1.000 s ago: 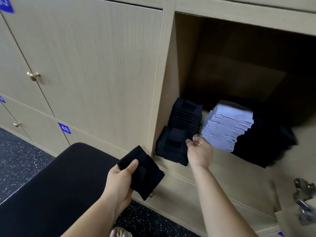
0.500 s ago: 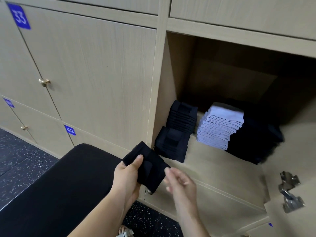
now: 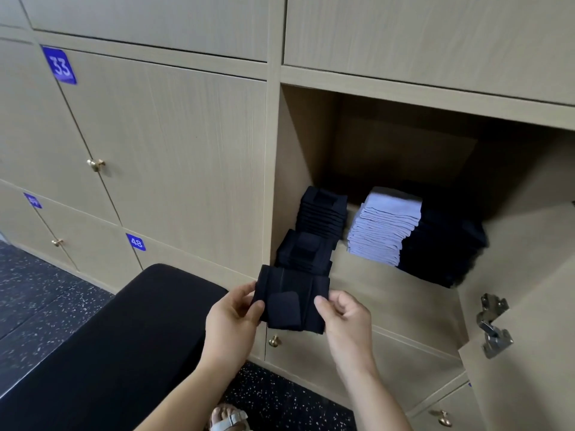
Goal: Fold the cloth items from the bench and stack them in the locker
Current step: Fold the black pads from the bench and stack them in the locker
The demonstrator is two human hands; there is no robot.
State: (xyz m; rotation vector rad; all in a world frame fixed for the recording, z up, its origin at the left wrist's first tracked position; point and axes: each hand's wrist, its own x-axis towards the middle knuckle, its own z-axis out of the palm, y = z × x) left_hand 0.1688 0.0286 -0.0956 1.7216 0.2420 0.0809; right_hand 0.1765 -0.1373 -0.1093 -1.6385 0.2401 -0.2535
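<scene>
So that the folded black cloth [image 3: 291,301] stays square for the near black stack [image 3: 306,251], my left hand [image 3: 231,321] and right hand [image 3: 343,318] pinch its edges.

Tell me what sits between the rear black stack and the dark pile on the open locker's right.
A stack of pale folded cloths stands between the rear black stack and the dark pile, seen in the head view.
</scene>
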